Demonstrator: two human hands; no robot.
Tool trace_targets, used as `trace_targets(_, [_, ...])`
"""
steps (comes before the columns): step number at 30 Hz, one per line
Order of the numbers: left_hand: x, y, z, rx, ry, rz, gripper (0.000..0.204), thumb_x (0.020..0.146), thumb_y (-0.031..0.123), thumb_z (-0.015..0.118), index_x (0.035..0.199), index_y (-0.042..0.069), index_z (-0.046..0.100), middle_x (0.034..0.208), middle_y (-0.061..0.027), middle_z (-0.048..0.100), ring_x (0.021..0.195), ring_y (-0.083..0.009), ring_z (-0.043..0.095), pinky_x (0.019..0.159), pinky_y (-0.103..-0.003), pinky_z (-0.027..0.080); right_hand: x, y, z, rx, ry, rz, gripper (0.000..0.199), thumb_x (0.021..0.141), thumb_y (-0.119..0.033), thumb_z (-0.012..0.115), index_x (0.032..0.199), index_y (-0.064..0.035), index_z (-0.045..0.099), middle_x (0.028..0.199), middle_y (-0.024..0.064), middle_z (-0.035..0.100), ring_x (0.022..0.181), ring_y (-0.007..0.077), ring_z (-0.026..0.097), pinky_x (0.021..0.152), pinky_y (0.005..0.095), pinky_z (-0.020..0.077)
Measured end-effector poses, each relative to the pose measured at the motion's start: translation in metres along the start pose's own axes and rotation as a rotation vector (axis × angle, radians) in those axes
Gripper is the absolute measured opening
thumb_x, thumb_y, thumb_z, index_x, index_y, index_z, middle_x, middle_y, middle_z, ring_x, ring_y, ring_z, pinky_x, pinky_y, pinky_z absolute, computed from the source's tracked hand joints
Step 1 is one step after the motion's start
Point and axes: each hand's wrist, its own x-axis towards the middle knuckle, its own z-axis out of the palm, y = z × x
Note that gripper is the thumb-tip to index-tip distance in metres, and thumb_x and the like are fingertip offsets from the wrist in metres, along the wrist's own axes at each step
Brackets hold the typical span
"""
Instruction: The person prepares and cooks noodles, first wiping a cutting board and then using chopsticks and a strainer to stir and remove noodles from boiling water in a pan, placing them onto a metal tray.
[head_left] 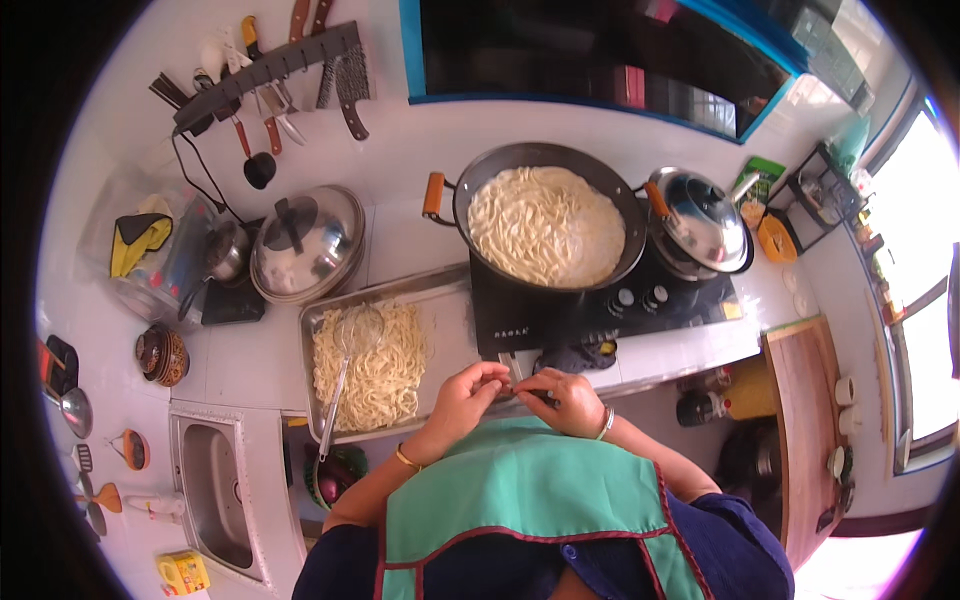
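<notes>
In front of the green apron (520, 475), my left hand (468, 398) and my right hand (568, 402) come together at the fingertips. Both have their fingers pinched; whatever is between them is too small to make out. Just left of them a metal tray (450, 335) holds a heap of pale noodles (385, 375) on its left side. A long-handled wire skimmer (360, 330) rests on that heap, its handle reaching over the tray's front edge. Beyond my hands, a large dark wok (478, 160) with wooden-gripped handles contains more noodles (540, 225) in whitish liquid.
A black stove (520, 325) bears the wok and a lidded steel pot (700, 220). A dark cloth-like bundle (570, 358) lies by its front edge. Another domed-lid pan (310, 240) stands left, below a wall knife rack (270, 75). A sink (220, 490) is at lower left.
</notes>
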Motion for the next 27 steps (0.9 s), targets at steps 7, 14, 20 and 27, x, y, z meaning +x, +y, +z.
trace_targets(7, [0.003, -0.002, 0.007, -0.009, 0.06, 0.033, 0.021, 0.092, -0.001, 0.046, 0.111, -0.003, 0.054, 0.101, -0.0077, 0.061, 0.094, -0.0139, 0.059, 0.085, -0.027, 0.048, 0.007, 0.011, -0.01, -0.052, -0.028, -0.094, 0.012, 0.079, -0.016, 0.066, 0.089, -0.0094, 0.068, 0.081, 0.0109, 0.064, 0.07, 0.0295, 0.062, 0.06, 0.0365, 0.05])
trace_targets(14, [-0.003, -0.005, 0.017, 0.046, 0.136, 0.028, 0.023, 0.092, 0.0, 0.047, 0.114, -0.003, 0.054, 0.105, -0.0087, 0.06, 0.097, -0.0152, 0.06, 0.087, -0.028, 0.048, 0.009, 0.022, -0.017, 0.0, -0.039, -0.188, 0.01, 0.078, -0.013, 0.067, 0.086, -0.0078, 0.068, 0.079, 0.0096, 0.065, 0.068, 0.0273, 0.063, 0.058, 0.0339, 0.0508])
trace_targets(20, [-0.003, -0.013, 0.023, 0.008, 0.158, 0.043, 0.022, 0.092, 0.002, 0.049, 0.113, -0.002, 0.055, 0.104, -0.0081, 0.062, 0.097, -0.0144, 0.06, 0.085, -0.027, 0.049, 0.008, 0.026, -0.021, 0.037, -0.089, -0.199, 0.011, 0.078, -0.014, 0.067, 0.088, -0.0086, 0.069, 0.081, 0.0088, 0.065, 0.069, 0.0252, 0.064, 0.06, 0.0323, 0.0513])
trace_targets(27, [-0.009, -0.009, 0.032, 0.071, 0.181, 0.026, 0.022, 0.092, 0.004, 0.05, 0.113, -0.002, 0.056, 0.103, -0.008, 0.062, 0.096, -0.0127, 0.059, 0.084, -0.026, 0.048, 0.002, 0.031, -0.023, 0.04, -0.12, -0.184, 0.012, 0.079, -0.014, 0.067, 0.089, -0.0075, 0.068, 0.083, 0.01, 0.066, 0.072, 0.026, 0.065, 0.062, 0.033, 0.0519])
